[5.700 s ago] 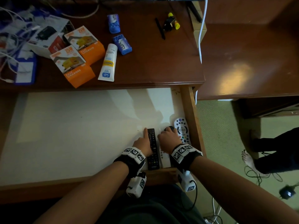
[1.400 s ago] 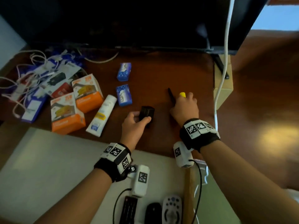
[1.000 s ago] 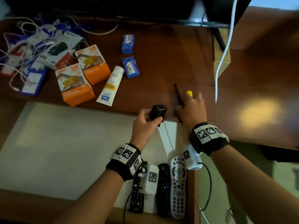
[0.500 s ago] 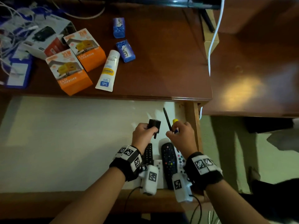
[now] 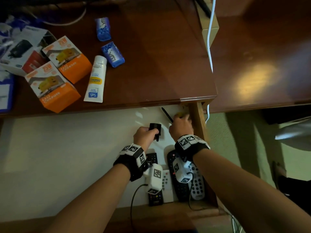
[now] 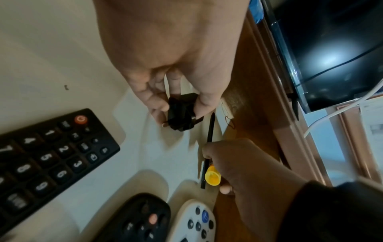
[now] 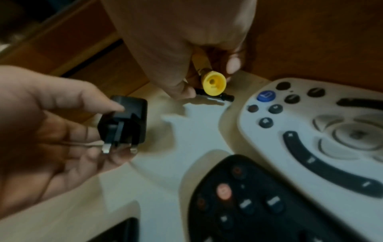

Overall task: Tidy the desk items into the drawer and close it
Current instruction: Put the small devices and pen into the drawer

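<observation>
Fingers (image 6: 159, 104) of the left hand (image 5: 145, 134) pinch a black plug (image 5: 155, 129) over the drawer (image 5: 198, 125); right hand (image 5: 180, 126) grips a pen (image 5: 166, 114) and half-hidden yellow piece (image 7: 213, 85) beside its right wall; pale floor leftward lies open.

The tabletop (image 5: 159, 64) is dark, polished wood with a glossy sheen. My drawer (image 5: 196, 118) has bare wooden walls and a smooth, matt, cream lining. The plug (image 7: 124, 121) in my left hand (image 5: 144, 134) is matt black plastic with shiny metal pins. The cap (image 7: 213, 84) in my right hand (image 5: 180, 126) is smooth yellow plastic. The grey remote (image 7: 311, 124) is smooth plastic. At the tabletop's left edge the orange boxes (image 5: 55, 84) look like glossy printed card.
</observation>
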`<state>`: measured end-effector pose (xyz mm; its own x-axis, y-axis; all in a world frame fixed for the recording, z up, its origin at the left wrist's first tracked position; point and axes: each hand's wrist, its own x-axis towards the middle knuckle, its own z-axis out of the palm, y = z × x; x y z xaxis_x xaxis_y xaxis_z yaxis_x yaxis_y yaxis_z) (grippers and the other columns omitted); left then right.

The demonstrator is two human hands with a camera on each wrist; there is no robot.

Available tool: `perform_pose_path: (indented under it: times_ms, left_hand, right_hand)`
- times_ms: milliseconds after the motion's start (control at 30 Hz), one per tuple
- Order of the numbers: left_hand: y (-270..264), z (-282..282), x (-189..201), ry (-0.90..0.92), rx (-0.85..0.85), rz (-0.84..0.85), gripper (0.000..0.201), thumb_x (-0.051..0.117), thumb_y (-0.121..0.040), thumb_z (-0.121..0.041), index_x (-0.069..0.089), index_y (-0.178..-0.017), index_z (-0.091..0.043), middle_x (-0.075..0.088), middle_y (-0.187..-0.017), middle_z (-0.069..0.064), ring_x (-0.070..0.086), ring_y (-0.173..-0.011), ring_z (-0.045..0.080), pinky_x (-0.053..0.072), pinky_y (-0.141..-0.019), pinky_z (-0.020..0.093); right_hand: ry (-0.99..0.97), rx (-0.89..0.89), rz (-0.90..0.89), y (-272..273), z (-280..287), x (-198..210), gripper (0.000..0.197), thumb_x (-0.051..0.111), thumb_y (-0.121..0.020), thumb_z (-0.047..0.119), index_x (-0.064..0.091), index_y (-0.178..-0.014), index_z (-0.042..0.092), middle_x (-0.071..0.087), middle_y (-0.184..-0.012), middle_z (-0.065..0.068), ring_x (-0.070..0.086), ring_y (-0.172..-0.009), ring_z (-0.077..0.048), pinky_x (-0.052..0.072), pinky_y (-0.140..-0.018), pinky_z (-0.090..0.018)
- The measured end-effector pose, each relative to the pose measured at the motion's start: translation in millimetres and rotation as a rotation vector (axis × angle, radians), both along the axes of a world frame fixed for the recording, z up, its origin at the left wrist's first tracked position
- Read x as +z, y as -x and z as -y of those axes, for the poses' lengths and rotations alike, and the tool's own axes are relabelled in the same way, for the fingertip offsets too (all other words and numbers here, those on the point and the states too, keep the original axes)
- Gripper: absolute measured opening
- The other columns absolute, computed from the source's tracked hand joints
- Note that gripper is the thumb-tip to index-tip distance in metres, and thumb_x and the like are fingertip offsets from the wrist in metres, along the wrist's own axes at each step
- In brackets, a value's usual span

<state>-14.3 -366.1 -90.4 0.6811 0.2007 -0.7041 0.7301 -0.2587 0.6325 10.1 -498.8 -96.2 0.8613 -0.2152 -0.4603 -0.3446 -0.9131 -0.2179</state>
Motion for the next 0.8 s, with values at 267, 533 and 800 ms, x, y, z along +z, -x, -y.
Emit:
perform_pose_path:
  times_ms: [267,533,800]
  left_hand:
    - [-11.9,7.2,-12.2,-0.052,-0.066,-0.007,0.013,0.071,-0.074,-0.029,0.06,-0.07,-0.023,0.069,-0.075,0.001,0.069,-0.078,0.02,0.056,-0.078,0.032]
    - [-16.5,1.9,-13.6,-0.11,-0.094,0.019,0.016,0.066,-0.082,-0.031,0.057,-0.092,-0.021,0.064,-0.081,-0.002,0.06,-0.074,0.014,0.042,-0.064,0.024]
    - [-14.7,2.4,-21.8,-0.092,-0.121,-0.006,0.038,0.061,-0.068,-0.042,0.068,-0.094,-0.016,0.072,-0.089,0.003,0.068,-0.082,0.02,0.052,-0.074,0.027]
  right_hand:
    - [0.079,0.023,0.066,11.2,-1.7,-5.1,0.035,0.044,-0.092,0.007,0.047,-0.127,0.005,0.027,-0.143,-0.025,0.041,-0.123,-0.043,0.046,-0.091,-0.044]
    - [0.14,0.399,0.074,27.9,-1.3,4.3,0.038,0.048,-0.086,0.016,0.056,-0.124,0.019,0.025,-0.148,-0.016,0.023,-0.132,-0.043,0.029,-0.103,-0.053]
    - [0.162,0.381,0.062,36.9,1.3,4.3,0.04,0.044,-0.086,0.012,0.049,-0.126,0.006,0.041,-0.133,-0.013,0.032,-0.124,-0.036,0.03,-0.098,-0.05]
